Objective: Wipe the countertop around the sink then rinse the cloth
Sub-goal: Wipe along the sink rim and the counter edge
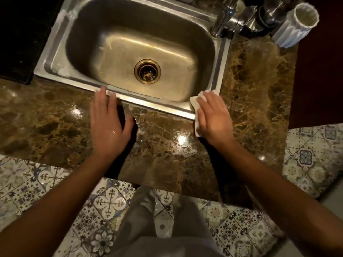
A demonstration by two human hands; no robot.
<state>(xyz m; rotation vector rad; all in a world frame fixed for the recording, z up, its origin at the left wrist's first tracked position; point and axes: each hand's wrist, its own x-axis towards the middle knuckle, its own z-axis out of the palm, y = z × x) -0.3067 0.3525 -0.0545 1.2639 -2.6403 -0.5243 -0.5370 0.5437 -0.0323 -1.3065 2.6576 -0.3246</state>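
Now we are leaning over a brown marble countertop (61,127), pressing a white cloth (197,108) flat under our right hand (214,117) at the near right corner of the stainless steel sink (55,58). The cloth is lying partly on the sink's rim and partly on the marble, with its edges showing past our straight fingers; we are pinning it down rather than clutching it. Our left hand (107,121) is resting open on the countertop, fingers straight, holding nothing, its fingertips touching the sink's near rim. A brass-coloured drain (147,71) is sitting in the middle of the basin. At the far right, a chrome faucet (222,17) is standing on the rim, and a white ribbed cup (295,25) is standing near it on the marble. Patterned floor tiles (107,201) are showing below.
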